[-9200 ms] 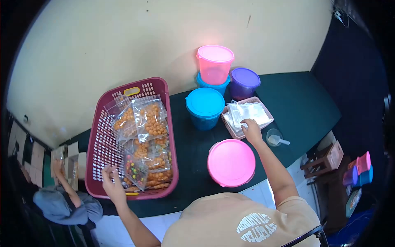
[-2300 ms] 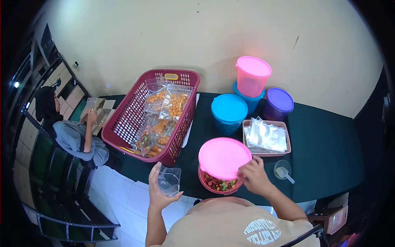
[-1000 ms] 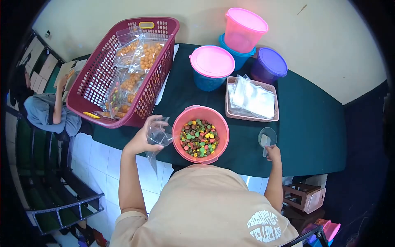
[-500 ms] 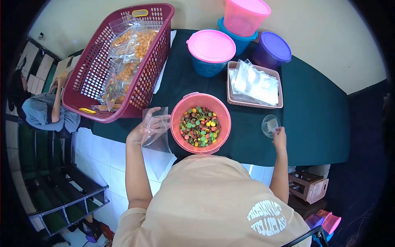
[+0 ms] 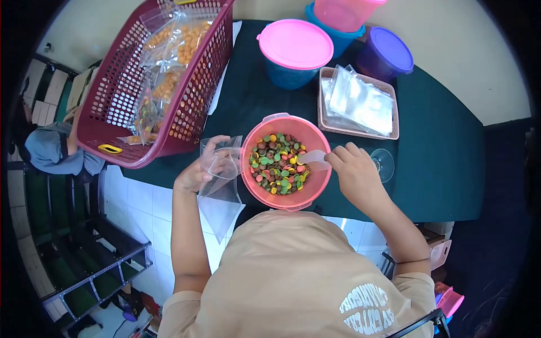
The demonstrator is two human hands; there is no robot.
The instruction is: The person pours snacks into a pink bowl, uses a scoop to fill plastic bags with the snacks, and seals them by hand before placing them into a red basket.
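Note:
A pink tub (image 5: 319, 183) full of colourful round candies (image 5: 277, 169), in green, brown, yellow and pink, stands at the table's near edge. My left hand (image 5: 197, 172) is beside its left rim, with fingers gripping a clear plastic bag (image 5: 218, 201) that hangs down open-mouthed. My right hand (image 5: 356, 172) is at the tub's right rim, closed on the handle of a small translucent scoop (image 5: 313, 158). The scoop's tip reaches in among the candies. Partly behind my right hand sits a small clear round dish (image 5: 385, 165).
A maroon laundry basket (image 5: 186, 121) with filled snack bags (image 5: 169, 62) stands at left. Behind the tub are a pink-lidded container (image 5: 296, 45), a purple one (image 5: 389, 53) and a tray (image 5: 394, 125) of clear bags (image 5: 360, 104). Another person (image 5: 53, 149) is at far left.
My right hand has moved left from the clear dish to the tub, bringing the scoop into the candies. My left hand still holds the bag. The camera view has shifted slightly.

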